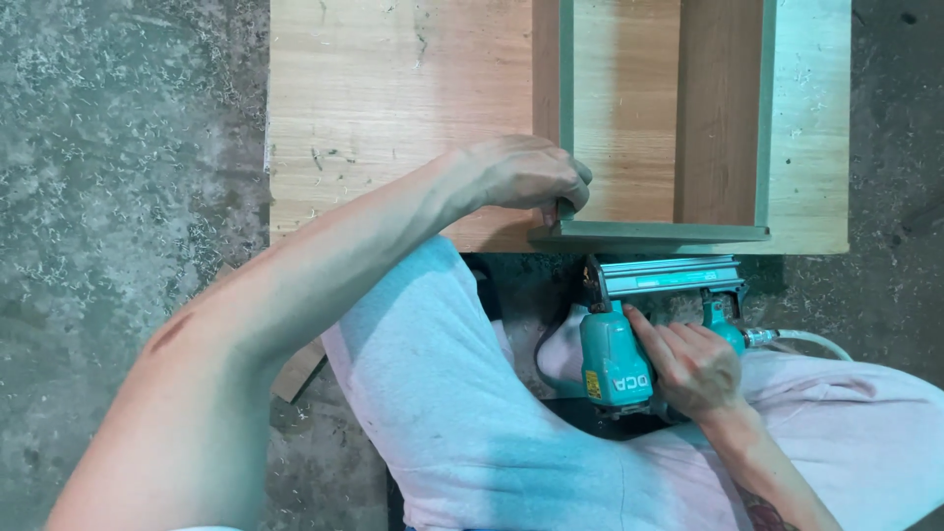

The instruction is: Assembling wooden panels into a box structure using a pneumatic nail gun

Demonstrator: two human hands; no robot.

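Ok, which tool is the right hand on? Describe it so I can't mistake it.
Start at the pale wooden worktop and find the green-edged board frame at its near edge. Pressed against that frame's front is a teal pneumatic nail gun, gripped by the right hand. It is the only power tool here, with a long metal magazine and a white air hose trailing right.
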